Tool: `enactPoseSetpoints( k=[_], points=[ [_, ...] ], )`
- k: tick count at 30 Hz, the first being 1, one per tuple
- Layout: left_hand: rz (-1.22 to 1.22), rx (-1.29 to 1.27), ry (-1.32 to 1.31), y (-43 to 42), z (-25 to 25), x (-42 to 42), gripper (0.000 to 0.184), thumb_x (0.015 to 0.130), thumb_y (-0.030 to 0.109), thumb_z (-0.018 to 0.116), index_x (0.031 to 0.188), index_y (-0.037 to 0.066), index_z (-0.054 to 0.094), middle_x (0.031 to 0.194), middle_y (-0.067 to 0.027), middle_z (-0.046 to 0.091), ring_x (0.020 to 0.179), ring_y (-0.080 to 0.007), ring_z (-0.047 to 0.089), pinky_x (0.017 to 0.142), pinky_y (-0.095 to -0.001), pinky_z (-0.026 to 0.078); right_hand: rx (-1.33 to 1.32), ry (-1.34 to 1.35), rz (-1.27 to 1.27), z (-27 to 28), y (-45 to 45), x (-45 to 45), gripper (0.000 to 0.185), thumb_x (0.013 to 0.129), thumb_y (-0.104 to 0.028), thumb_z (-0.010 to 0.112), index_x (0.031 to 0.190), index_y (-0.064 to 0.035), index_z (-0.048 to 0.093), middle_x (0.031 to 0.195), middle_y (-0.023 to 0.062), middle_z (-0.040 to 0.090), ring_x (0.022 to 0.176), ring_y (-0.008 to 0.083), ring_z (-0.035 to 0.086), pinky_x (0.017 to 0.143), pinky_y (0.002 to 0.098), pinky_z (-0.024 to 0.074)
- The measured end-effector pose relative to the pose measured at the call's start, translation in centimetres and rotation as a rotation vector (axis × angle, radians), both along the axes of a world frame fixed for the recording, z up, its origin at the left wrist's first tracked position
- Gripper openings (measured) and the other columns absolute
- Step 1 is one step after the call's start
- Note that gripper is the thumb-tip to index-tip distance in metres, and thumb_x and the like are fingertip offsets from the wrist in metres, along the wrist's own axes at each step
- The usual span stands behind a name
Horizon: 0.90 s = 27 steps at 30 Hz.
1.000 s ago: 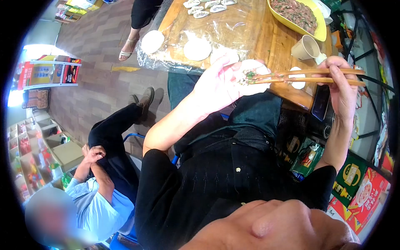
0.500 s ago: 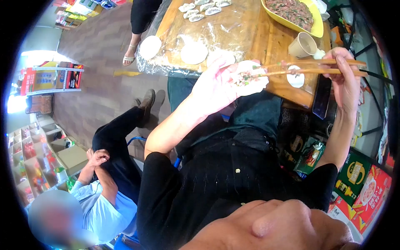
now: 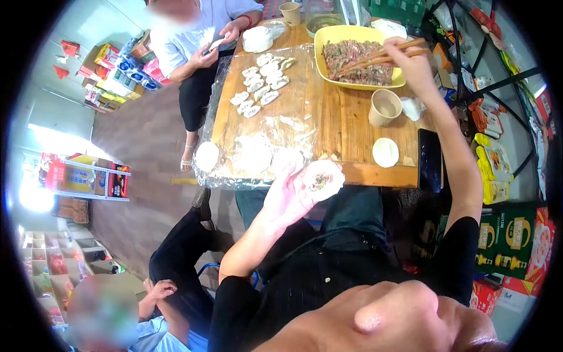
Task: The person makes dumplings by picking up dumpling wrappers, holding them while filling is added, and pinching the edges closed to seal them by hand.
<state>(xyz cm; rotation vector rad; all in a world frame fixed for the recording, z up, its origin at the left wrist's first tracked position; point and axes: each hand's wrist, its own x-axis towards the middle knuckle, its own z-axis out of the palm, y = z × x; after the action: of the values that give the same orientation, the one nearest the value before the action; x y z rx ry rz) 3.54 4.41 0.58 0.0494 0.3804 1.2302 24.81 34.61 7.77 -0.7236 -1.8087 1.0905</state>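
Observation:
My left hand (image 3: 282, 200) holds a round white dumpling wrapper (image 3: 333, 174) on its palm and fingers, in front of the table edge. A small heap of pinkish filling with green bits (image 3: 319, 182) lies on that wrapper. At the back right, my right hand (image 3: 406, 60) grips a pair of chopsticks (image 3: 370, 61), their tips in the minced meat (image 3: 347, 51) of the yellow bowl (image 3: 320, 54). One loose wrapper (image 3: 385, 152) lies near the right front of the table. Several more, including a wrapper (image 3: 207, 156) at the left corner, lie along the plastic-covered front edge.
Folded dumplings (image 3: 270, 76) sit on the plastic film, with a wrapper stack (image 3: 257, 39) behind them. A paper cup (image 3: 385, 108) stands before the bowl, and a dark phone-like slab (image 3: 430, 159) lies at the right edge. Another person's hands (image 3: 220, 42) work across the table; someone sits at left.
My right hand has carried the chopsticks from the wrapper back to the meat bowl. My left hand still holds the filled wrapper. The view has tilted up, showing more of the table.

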Motion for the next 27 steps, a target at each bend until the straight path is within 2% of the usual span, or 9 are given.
enactPoseSetpoints(
  k=[4,6,7,9,10,12,15,16,27],
  points=[
    [0.006,-0.022,0.008,0.5,-0.3,0.2,0.067,0.101,0.044,0.031,0.142,-0.009,0.031,0.144,-0.0256,0.04,0.136,-0.0348,0.038,0.116,-0.0448,0.026,-0.013,0.074,-0.057,-0.7,-0.8,-2.8,0.021,0.095,-0.019,0.058,0.097,0.001,0.065,0.085,0.0037,0.065,0.077,0.009,0.063,0.065,0.024,0.054],
    [0.014,-0.035,0.021,0.8,-0.3,0.2,0.067,0.101,0.044,0.032,0.142,-0.009,0.031,0.144,-0.0256,0.04,0.136,-0.0344,0.038,0.116,-0.0445,0.026,0.137,-0.125,-0.048,-0.8,0.0,-3.1,0.022,0.094,-0.021,0.058,0.099,-0.0005,0.065,0.082,0.0021,0.065,0.076,0.0085,0.062,0.061,0.0247,0.0502],
    [0.016,-0.036,0.031,0.9,-0.2,0.2,0.067,0.101,0.044,0.033,0.142,-0.009,0.031,0.144,-0.0253,0.04,0.136,-0.0341,0.038,0.116,-0.0441,0.026,0.134,-0.122,-0.046,-0.8,0.3,-3.3,0.022,0.094,-0.021,0.058,0.099,-0.0005,0.065,0.082,0.0021,0.065,0.076,0.0085,0.062,0.061,0.0247,0.0502],
    [0.018,-0.041,0.044,1.1,-0.1,0.3,0.067,0.101,0.044,0.034,0.142,-0.009,0.031,0.144,-0.025,0.04,0.136,-0.0337,0.038,0.116,-0.0437,0.026,0.119,-0.216,-0.048,-0.7,0.7,-3.3,0.021,0.095,-0.016,0.057,0.099,0.0035,0.064,0.09,0.0043,0.064,0.083,0.0109,0.064,0.072,0.0252,0.0555],
    [0.013,-0.037,0.035,1.2,-0.1,0.4,0.066,0.101,0.043,0.035,0.142,-0.009,0.031,0.144,-0.0247,0.04,0.136,-0.0336,0.039,0.116,-0.0435,0.026,0.116,-0.214,-0.046,-0.9,0.8,-3.3,0.021,0.095,-0.016,0.057,0.099,0.0035,0.064,0.09,0.0043,0.064,0.083,0.0109,0.064,0.072,0.0252,0.0555],
    [0.011,-0.032,0.029,1.3,-0.1,0.4,0.066,0.101,0.043,0.035,0.142,-0.009,0.031,0.144,-0.0243,0.04,0.135,-0.0334,0.039,0.116,-0.0434,0.026,0.028,-0.021,-0.041,-1.3,0.7,-3.1,0.021,0.094,-0.02,0.059,0.099,-0.0007,0.065,0.083,0.0018,0.064,0.078,0.009,0.064,0.062,0.0238,0.0499],
    [0.009,-0.022,0.036,1.3,-0.1,0.5,0.066,0.101,0.042,0.036,0.142,-0.009,0.031,0.144,-0.0239,0.041,0.135,-0.0332,0.04,0.116,-0.0434,0.027,0.015,0.127,0.003,-0.3,-0.1,-2.1,0.019,0.094,-0.017,0.059,0.099,0.0005,0.065,0.087,0.003,0.064,0.08,0.0098,0.065,0.066,0.0235,0.0537],
    [0.011,-0.032,0.032,1.4,-0.2,0.5,0.065,0.101,0.042,0.036,0.142,-0.009,0.031,0.144,-0.0241,0.041,0.135,-0.0332,0.04,0.116,-0.0433,0.027,-0.005,0.124,0.006,-0.3,-0.2,-1.8,0.019,0.094,-0.015,0.059,0.1,0.0016,0.065,0.09,0.0043,0.065,0.082,0.0109,0.066,0.07,0.0241,0.0565],
    [0.005,-0.026,0.042,1.4,-0.1,0.8,0.063,0.102,0.04,0.033,0.141,-0.009,0.032,0.143,-0.0258,0.04,0.135,-0.0344,0.04,0.116,-0.0436,0.027,-0.059,0.124,0.053,-0.7,0.0,-1.7,0.022,0.095,-0.016,0.059,0.104,0.0032,0.064,0.092,0.0067,0.065,0.082,0.0124,0.065,0.071,0.0242,0.0565]
  ],
)
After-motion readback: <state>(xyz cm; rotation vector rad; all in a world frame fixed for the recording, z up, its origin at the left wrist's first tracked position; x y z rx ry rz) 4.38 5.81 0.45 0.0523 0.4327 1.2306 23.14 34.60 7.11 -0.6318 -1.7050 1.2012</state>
